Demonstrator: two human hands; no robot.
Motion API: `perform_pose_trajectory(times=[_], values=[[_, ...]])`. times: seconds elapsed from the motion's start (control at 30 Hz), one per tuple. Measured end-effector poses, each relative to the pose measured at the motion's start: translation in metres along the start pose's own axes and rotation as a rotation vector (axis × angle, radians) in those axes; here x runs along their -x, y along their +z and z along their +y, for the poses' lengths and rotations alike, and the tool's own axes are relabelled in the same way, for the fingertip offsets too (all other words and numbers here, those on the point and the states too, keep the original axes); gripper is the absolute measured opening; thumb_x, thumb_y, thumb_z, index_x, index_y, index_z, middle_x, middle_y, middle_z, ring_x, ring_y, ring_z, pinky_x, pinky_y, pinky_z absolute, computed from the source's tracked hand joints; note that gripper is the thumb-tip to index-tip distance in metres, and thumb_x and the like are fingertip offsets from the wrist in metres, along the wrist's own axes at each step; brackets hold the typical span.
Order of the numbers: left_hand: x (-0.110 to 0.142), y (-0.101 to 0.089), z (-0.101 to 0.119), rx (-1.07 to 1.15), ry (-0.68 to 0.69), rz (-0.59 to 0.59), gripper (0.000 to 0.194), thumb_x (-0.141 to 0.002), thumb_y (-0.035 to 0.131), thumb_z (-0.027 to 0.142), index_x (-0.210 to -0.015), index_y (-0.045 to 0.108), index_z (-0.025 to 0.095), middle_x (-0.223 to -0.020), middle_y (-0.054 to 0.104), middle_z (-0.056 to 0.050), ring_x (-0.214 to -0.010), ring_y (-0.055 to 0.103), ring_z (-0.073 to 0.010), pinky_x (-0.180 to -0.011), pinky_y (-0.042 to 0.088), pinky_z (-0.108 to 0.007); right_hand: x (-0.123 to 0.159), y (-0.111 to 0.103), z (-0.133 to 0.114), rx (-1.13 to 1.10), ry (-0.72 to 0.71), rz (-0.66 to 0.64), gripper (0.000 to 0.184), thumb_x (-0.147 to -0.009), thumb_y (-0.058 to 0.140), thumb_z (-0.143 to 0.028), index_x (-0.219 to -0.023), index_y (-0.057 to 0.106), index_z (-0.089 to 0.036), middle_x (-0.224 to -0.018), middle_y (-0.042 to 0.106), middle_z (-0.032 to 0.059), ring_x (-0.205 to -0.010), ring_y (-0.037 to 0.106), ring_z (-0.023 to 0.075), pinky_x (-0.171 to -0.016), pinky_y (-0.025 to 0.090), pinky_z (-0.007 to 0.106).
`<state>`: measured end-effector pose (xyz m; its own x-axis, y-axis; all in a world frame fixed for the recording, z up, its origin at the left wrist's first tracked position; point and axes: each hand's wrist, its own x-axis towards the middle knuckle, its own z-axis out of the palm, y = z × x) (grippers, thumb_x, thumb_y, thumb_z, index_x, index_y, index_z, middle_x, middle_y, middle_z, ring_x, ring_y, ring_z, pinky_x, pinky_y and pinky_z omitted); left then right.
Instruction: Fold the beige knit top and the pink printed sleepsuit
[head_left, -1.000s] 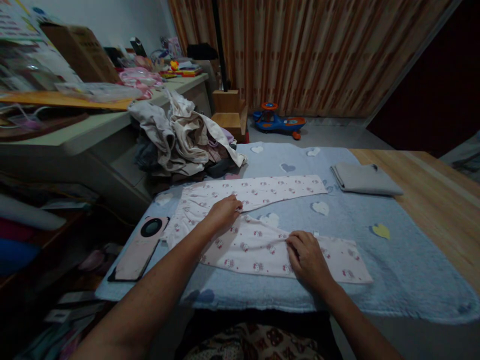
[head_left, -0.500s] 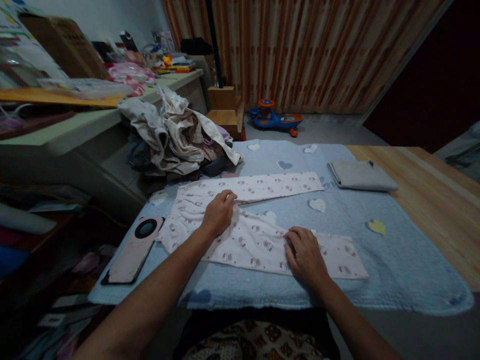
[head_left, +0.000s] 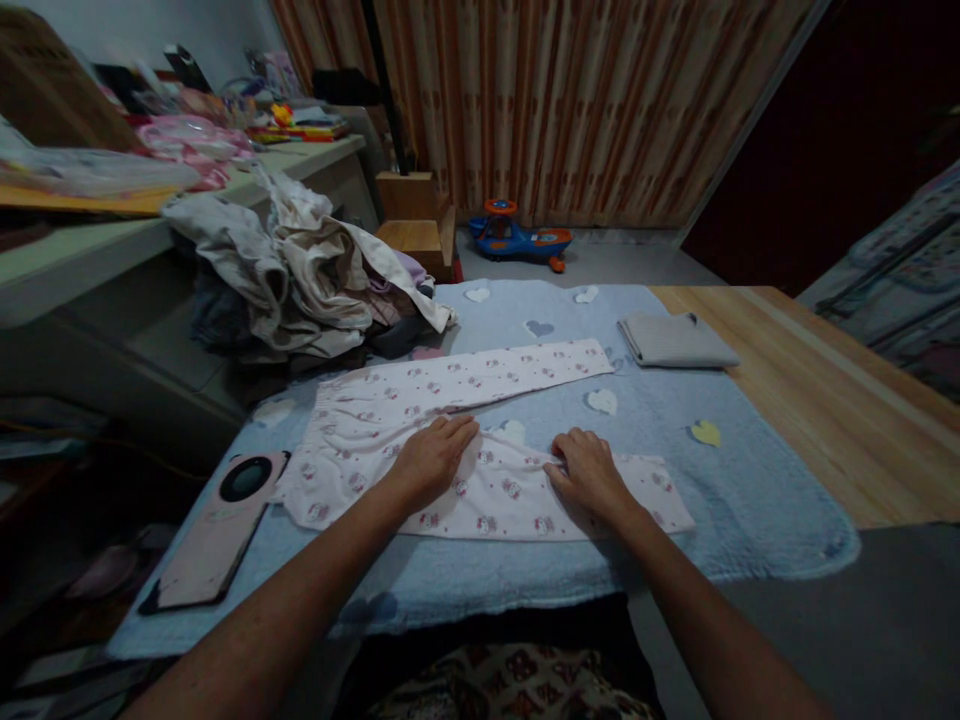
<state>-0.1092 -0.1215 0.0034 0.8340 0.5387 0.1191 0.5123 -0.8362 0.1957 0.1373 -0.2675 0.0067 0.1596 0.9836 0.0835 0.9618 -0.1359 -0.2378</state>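
A: Positions?

B: Pale pink trousers printed with cat faces (head_left: 486, 524) are laid out on the blue heart-patterned blanket (head_left: 757, 510), near leg (head_left: 510, 490) and far leg (head_left: 517, 372) spread apart. Relative to the trousers: a pink-backed smartphone (head_left: 210, 540) is placed just beside the waistband (head_left: 311, 430); a folded grey cloth (head_left: 675, 342) is set past the far leg's hem; rumpled clothes (head_left: 307, 285) are heaped beyond the far leg, at its waistband end.

A: Hands?

B: The left hand (head_left: 431, 462) is rested by the crotch, fingers outstretched; whether cloth is pinched beneath cannot be told. The right hand (head_left: 590, 472) is placed at the near leg's inner edge, between crotch and hem, fingers bent; a grip cannot be confirmed.

A: Change noted?

B: One second ago, the left fingertips appeared pinched at the crotch; now they are straightened and set slightly along the near leg. The right hand's place is little altered.

A: Meaning?

B: The edge is judged pressed rather than lifted. Creases are seen between the hands, so the cloth is not judged fully flat.
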Motion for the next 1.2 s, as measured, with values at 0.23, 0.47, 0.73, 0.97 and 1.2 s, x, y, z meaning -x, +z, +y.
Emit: perform_pose_trajectory(times=[0.23, 0.47, 0.73, 0.97, 1.2], values=[[-0.022, -0.013, 0.015, 0.082, -0.082, -0.089, 0.019, -0.094, 0.047, 0.023, -0.104, 0.063, 0.022, -0.102, 0.062, -0.005, -0.091, 0.062, -0.0196, -0.081, 0.049, -0.031, -0.007, -0.010, -0.006, -0.033, -0.054, -0.097, 0.010, -0.080, 0.054, -0.013, -0.085, 0.060, -0.019, -0.095, 0.062, 0.0060, -0.091, 0.051, 0.0205, -0.077, 0.032, 0.031], [-0.012, 0.002, 0.017, 0.048, -0.209, 0.098, 0.020, -0.096, 0.043, 0.021, -0.104, 0.062, 0.021, -0.108, 0.060, -0.007, -0.095, 0.060, -0.0201, -0.083, 0.051, -0.032, -0.001, -0.031, 0.028, -0.017, -0.019, -0.200, 0.018, -0.084, 0.057, -0.021, -0.101, 0.064, -0.018, -0.093, 0.069, 0.0064, -0.088, 0.060, 0.0210, -0.078, 0.033, 0.031], [-0.003, 0.019, 0.015, -0.021, -0.019, 0.299, 0.032, -0.093, 0.044, 0.012, -0.121, 0.056, 0.019, -0.128, 0.056, -0.013, -0.111, 0.057, -0.0248, -0.093, 0.051, -0.040, 0.008, -0.060, 0.084, 0.097, 0.072, -0.316, 0.011, -0.084, 0.054, -0.019, -0.081, 0.065, -0.019, -0.082, 0.069, 0.0064, -0.074, 0.058, 0.0180, -0.064, 0.030, 0.027], [0.001, 0.018, 0.013, -0.045, 0.176, 0.209, 0.020, -0.096, 0.044, 0.019, -0.103, 0.064, 0.018, -0.105, 0.066, -0.009, -0.097, 0.059, -0.0234, -0.089, 0.050, -0.041, 0.012, -0.067, 0.094, 0.163, 0.210, -0.220, 0.012, -0.089, 0.051, -0.021, -0.090, 0.063, -0.020, -0.080, 0.069, 0.0051, -0.072, 0.059, 0.0181, -0.063, 0.034, 0.028], [0.031, 0.022, 0.025, -0.055, 0.090, 0.120, 0.051, -0.094, 0.054, 0.043, -0.139, 0.047, 0.021, -0.152, 0.042, -0.012, -0.142, 0.033, -0.0328, -0.112, 0.036, -0.052, 0.032, -0.031, 0.059, 0.368, 0.207, 0.255, 0.029, -0.089, 0.054, -0.024, -0.117, 0.063, -0.018, -0.128, 0.060, 0.0161, -0.121, 0.049, 0.0326, -0.109, 0.026, 0.053]])
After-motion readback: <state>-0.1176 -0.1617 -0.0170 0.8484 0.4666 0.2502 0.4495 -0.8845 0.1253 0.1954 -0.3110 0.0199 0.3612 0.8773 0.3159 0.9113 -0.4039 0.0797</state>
